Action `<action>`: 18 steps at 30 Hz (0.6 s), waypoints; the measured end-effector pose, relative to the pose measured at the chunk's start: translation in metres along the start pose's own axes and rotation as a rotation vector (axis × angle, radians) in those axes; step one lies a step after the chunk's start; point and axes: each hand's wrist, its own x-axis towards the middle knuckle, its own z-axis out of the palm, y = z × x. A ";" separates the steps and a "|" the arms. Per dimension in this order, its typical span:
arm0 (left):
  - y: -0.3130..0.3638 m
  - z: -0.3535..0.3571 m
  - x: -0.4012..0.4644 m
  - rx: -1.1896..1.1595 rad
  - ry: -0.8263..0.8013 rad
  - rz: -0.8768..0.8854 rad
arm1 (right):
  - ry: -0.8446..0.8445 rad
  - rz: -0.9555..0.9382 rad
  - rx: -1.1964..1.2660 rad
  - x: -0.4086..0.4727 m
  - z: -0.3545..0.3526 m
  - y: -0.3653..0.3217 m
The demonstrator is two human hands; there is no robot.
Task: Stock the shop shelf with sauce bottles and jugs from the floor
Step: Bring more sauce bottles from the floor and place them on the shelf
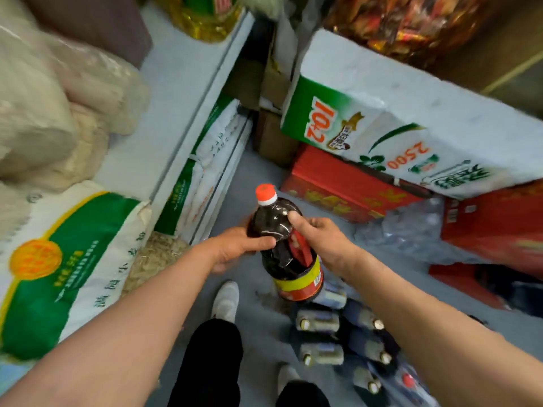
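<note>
Dark brown sauce is filling a clear plastic sauce bottle [286, 245] with an orange-red cap [266, 193] and a red and yellow label, held tilted in the air above the grey floor [258, 177]. The left hand [238, 248] is gripping its shoulder, thumb curling over the front. The right hand [318, 239] is wrapping around the other side, thumb pressing near the neck. Below, a pack of smaller bottles [346, 339] is lying on the floor. To the left, a green and white sack [67, 274] is sitting on the shelf [176, 92]. Red cartons [346, 186] are stacking up at right.
</note>
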 end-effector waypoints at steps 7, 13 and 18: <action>0.045 0.080 -0.098 -0.047 0.072 0.293 | -0.168 -0.151 0.078 -0.105 -0.025 -0.030; 0.080 0.176 -0.212 0.108 0.265 0.477 | -0.205 -0.334 0.080 -0.231 -0.044 -0.053; 0.104 0.230 -0.322 0.146 0.507 0.604 | -0.207 -0.647 -0.106 -0.318 -0.038 -0.086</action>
